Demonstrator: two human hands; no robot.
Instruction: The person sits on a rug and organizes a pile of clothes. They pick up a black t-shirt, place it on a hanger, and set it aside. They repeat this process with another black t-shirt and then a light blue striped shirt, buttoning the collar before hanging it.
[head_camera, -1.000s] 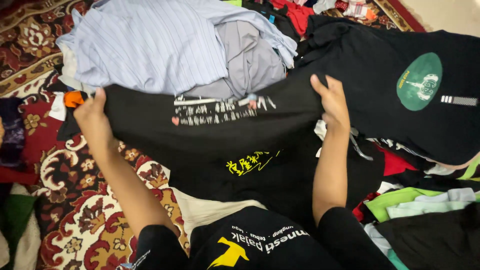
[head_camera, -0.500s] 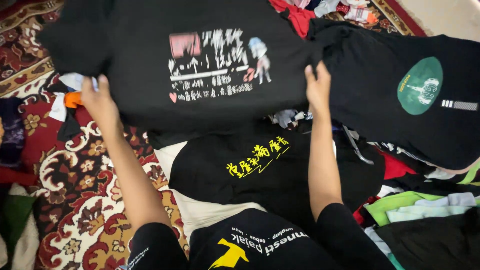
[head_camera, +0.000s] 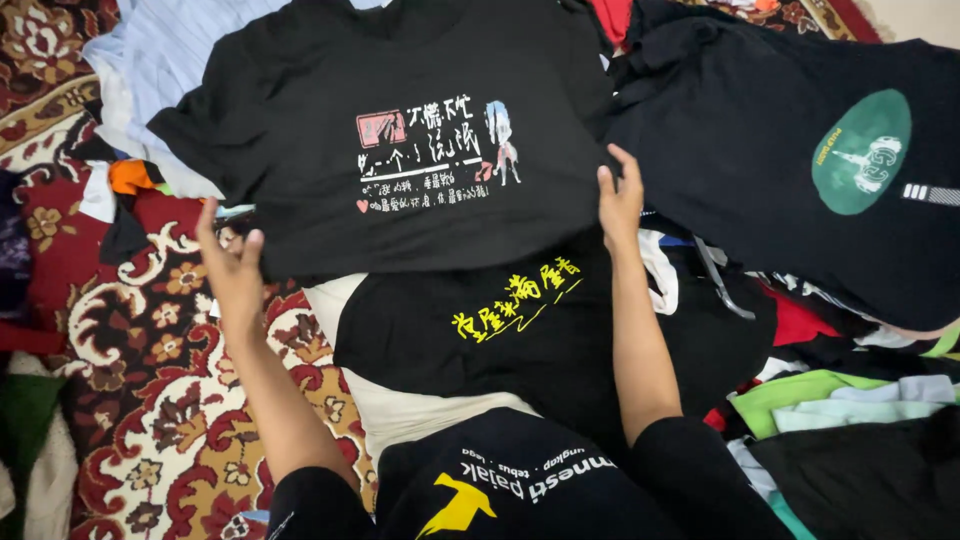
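A black t-shirt with a white and red print (head_camera: 400, 90) lies spread flat on top of a clothes pile. My left hand (head_camera: 232, 272) is at its lower left hem corner, fingers apart, touching the edge at most. At the lower right hem corner, my right hand (head_camera: 620, 200) has its fingers on the cloth, holding the edge. Just below, between my arms, lies another black shirt with yellow lettering (head_camera: 500, 330).
A black shirt with a green round print (head_camera: 800, 150) lies to the right. A pale blue striped shirt (head_camera: 150, 60) shows at the upper left. Green, red and black clothes are piled at the right (head_camera: 830, 400). A red patterned carpet (head_camera: 140, 400) is at the left.
Held by the hem, the black printed shirt was flipped away from me over the pale blue shirt and now lies flat. My left hand has opened at the corner.
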